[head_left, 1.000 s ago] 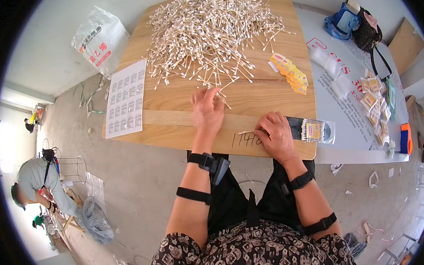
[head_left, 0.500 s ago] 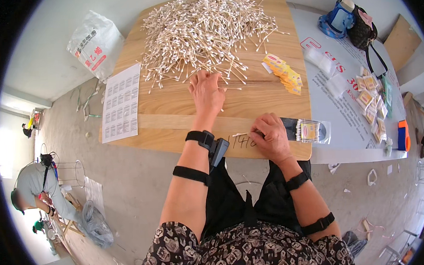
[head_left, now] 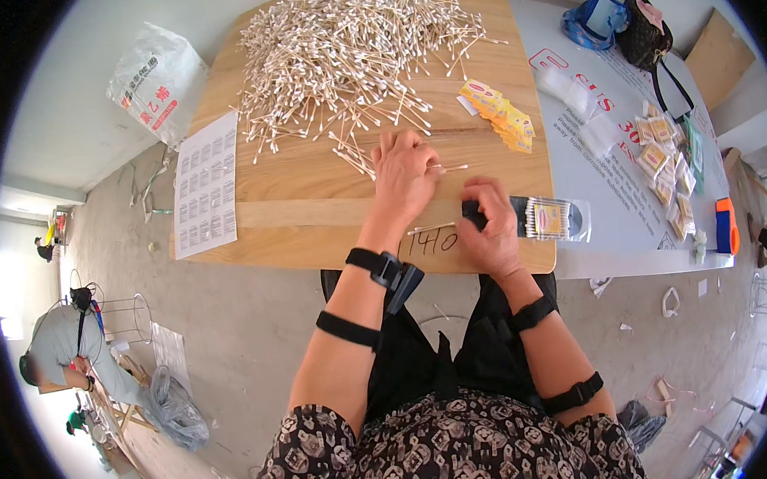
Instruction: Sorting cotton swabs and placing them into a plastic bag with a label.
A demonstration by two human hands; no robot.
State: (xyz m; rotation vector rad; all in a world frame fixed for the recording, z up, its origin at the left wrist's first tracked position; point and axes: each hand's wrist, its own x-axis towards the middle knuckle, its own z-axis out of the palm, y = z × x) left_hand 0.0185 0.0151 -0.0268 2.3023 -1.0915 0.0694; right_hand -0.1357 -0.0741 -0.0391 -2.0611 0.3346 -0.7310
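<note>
My left hand [head_left: 408, 170] is closed near the table's middle, and a cotton swab [head_left: 456, 167] sticks out to the right of its fingertips. Several loose swabs [head_left: 353, 154] lie just left of it, below the large heap of cotton swabs [head_left: 331, 60]. Close to the front edge, my right hand [head_left: 493, 229] curls around the left end of a flat black holder [head_left: 472, 210]. A clear bag with a row of swabs and a yellow card [head_left: 552, 219] sits over the holder's right end. One or two swabs [head_left: 433, 228] lie left of my right hand.
Yellow cards [head_left: 503, 116] are fanned out at the table's right. A printed sheet [head_left: 205, 184] lies at the left edge. On the grey side table are filled packets [head_left: 664, 160], an orange-and-blue tool [head_left: 727, 226] and bags [head_left: 642, 35]. Another person [head_left: 81, 342] works far left.
My left hand has moved right and nearer, away from the heap, with swabs now lying beside it. My right hand has shifted up slightly, showing the holder's black end.
</note>
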